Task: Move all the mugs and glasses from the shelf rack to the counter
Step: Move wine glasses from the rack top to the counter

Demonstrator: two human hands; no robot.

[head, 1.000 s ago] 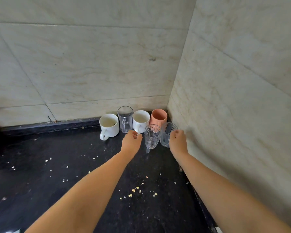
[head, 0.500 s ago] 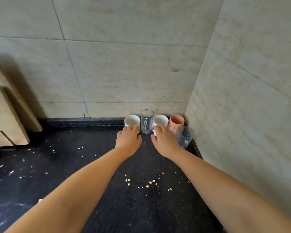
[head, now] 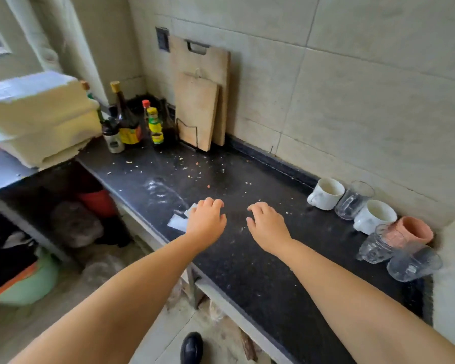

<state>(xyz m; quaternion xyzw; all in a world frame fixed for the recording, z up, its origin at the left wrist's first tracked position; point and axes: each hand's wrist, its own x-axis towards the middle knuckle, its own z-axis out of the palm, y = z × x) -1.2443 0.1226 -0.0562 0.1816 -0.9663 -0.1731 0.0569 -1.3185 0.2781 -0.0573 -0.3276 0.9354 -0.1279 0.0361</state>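
1. both hands empty, palms down, fingers loosely spread and slightly curled, over the middle of the black desk (head: 247, 271). left hand (head: 206, 223) at about 10 o'clock from the right hand (head: 267, 227), a clear gap between them. cannot tell if the fingertips touch the surface.
2. six drinking vessels clustered at the desk's 3 o'clock end, against the tiled wall corner, well apart from both hands.
3. back row along the wall, from 12 toward 3 o'clock: white mug (head: 326, 193), clear glass (head: 353, 200), second white mug (head: 373, 215), pink mug (head: 411, 229). neighbours look touching or just beside each other.
4. front row: glass mug (head: 377, 245) just in front of the pink mug, second glass mug (head: 413, 262) beside it at 4 o'clock, nearest the side wall.
5. all six appear upright; wide-angle distortion tilts them in view.
6. crumbs scattered on the desk, wet smear at 10 o'clock of the left hand, white scrap (head: 179, 219) partly under that hand.
7. far end at 11 o'clock: two cutting boards (head: 200, 101) leaning on the wall, sauce bottles (head: 132, 122) beside them.
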